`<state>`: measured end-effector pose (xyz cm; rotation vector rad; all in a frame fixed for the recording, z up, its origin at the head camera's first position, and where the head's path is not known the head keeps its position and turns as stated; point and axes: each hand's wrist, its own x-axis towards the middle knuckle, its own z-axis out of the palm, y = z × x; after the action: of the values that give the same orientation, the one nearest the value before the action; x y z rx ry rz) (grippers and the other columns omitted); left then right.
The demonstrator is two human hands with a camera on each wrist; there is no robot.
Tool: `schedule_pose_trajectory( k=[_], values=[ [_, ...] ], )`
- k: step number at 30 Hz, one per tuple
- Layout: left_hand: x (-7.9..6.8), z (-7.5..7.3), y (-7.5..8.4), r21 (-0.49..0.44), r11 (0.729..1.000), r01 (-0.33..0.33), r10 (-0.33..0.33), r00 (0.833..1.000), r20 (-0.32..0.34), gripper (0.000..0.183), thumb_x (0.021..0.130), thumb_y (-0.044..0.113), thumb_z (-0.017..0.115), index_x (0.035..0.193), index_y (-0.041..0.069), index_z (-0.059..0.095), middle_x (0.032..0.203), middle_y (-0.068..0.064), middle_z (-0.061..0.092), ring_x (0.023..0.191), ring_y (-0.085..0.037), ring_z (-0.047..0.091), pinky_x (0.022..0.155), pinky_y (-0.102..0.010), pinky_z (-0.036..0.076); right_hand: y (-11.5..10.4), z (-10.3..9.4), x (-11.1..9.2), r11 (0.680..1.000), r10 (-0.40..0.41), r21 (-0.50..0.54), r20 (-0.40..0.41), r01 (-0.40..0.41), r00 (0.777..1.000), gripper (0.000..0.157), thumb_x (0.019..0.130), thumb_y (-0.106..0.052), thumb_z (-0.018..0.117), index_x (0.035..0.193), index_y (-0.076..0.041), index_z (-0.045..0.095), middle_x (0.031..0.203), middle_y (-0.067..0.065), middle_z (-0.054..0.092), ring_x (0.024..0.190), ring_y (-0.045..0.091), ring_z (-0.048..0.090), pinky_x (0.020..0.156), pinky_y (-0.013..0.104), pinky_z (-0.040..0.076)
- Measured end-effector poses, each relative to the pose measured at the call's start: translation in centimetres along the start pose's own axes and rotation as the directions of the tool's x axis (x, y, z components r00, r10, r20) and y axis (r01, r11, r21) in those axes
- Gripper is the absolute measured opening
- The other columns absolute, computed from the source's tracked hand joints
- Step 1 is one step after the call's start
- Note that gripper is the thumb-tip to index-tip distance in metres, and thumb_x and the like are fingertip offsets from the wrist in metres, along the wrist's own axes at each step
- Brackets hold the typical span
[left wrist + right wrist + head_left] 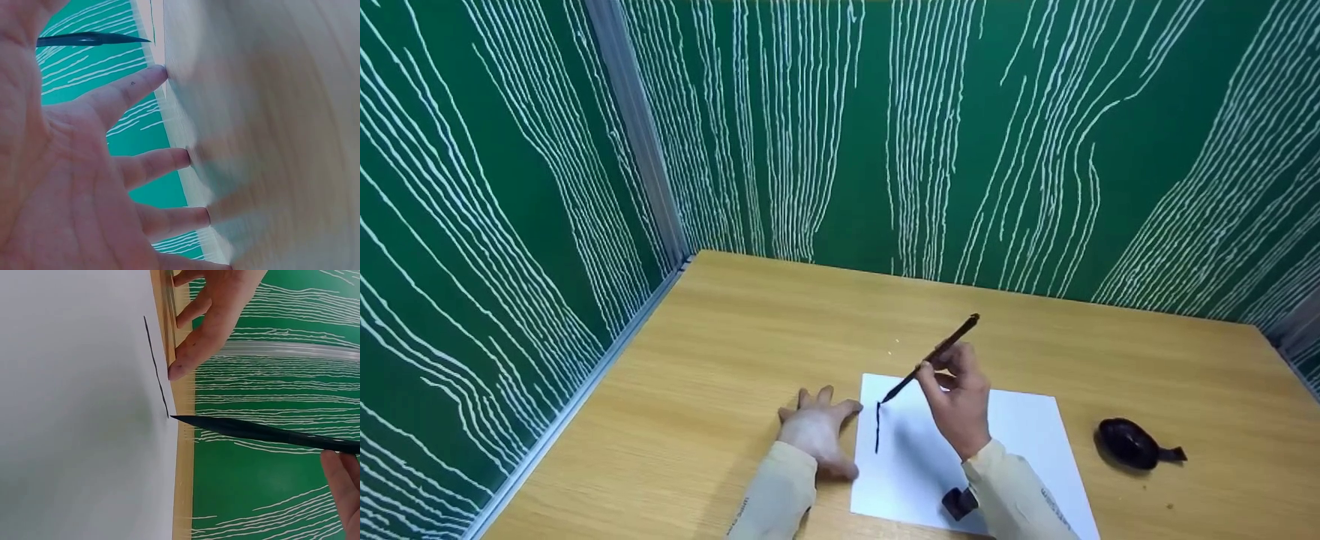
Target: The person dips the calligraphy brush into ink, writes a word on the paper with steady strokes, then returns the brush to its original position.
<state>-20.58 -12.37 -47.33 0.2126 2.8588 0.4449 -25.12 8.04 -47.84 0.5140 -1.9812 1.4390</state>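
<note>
My right hand (964, 397) pinches a dark, slender ink brush (934, 356) between thumb and fingers. The brush slants, its pointed tip at the upper end of a black line (877, 427) on the white paper (1027, 427). In the right wrist view the brush (247, 429) tapers to a fine point close to the line's end. My left hand (815, 431) rests on the table with its fingers spread, fingertips right at the paper's left edge. In the left wrist view the palm and straight fingers (157, 222) show, holding nothing.
A black oval dish (1126, 442) with a short handle stands right of the paper. A small dark object (958, 502) sits on the paper beside my right sleeve. Green panels (855, 150) with white wavy lines border the wooden table (720, 345) at the back and left.
</note>
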Motion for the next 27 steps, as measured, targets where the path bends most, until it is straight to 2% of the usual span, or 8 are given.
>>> schedule_pose_trajectory(
  k=[5,11,20,27],
  values=[
    [0.05,0.05,0.11,0.008,1.0,0.009,-0.009,1.0,0.001,0.102,0.062,0.041,0.093,0.154,0.029,0.053,0.167,-0.02,0.039,0.152,-0.06,0.03,0.107,-0.084,0.037,0.19,0.04,-0.04,1.0,0.005,-0.007,0.012,-0.005,1.0,0.02,0.091,0.015,0.062,0.106,0.004,0.054,0.09,0.012,0.069,0.086,0.008,0.072,0.076,0.012,0.06],
    [0.04,0.06,0.06,-0.005,1.0,0.012,-0.012,1.0,0.004,0.102,0.062,0.041,0.094,0.155,0.029,0.053,0.168,-0.021,0.038,0.153,-0.061,0.028,0.109,-0.085,0.034,0.22,0.04,-0.16,0.999,0.035,-0.029,0.026,-0.034,0.999,0.019,0.092,0.012,0.063,0.108,0.003,0.055,0.091,0.013,0.068,0.087,0.012,0.074,0.078,0.011,0.059],
    [0.2,0.14,-0.22,0.002,1.0,-0.02,0.02,1.0,-0.021,0.099,0.063,0.042,0.092,0.153,0.028,0.055,0.164,-0.022,0.043,0.15,-0.062,0.033,0.103,-0.085,0.039,0.33,0.13,-0.17,0.999,-0.002,-0.044,0.025,0.003,1.0,0.022,0.09,0.015,0.061,0.107,0.004,0.055,0.088,0.011,0.068,0.085,0.001,0.069,0.075,0.011,0.058],
    [0.22,0.31,-0.27,0.0,1.0,-0.013,0.013,1.0,-0.011,0.103,0.061,0.041,0.093,0.154,0.029,0.053,0.165,-0.023,0.041,0.151,-0.061,0.032,0.105,-0.086,0.036,0.15,-0.03,-0.3,0.998,0.026,-0.058,0.032,-0.024,0.999,0.022,0.089,0.012,0.062,0.107,0.001,0.055,0.086,0.007,0.066,0.081,0.0,0.064,0.074,0.011,0.058]
  ],
)
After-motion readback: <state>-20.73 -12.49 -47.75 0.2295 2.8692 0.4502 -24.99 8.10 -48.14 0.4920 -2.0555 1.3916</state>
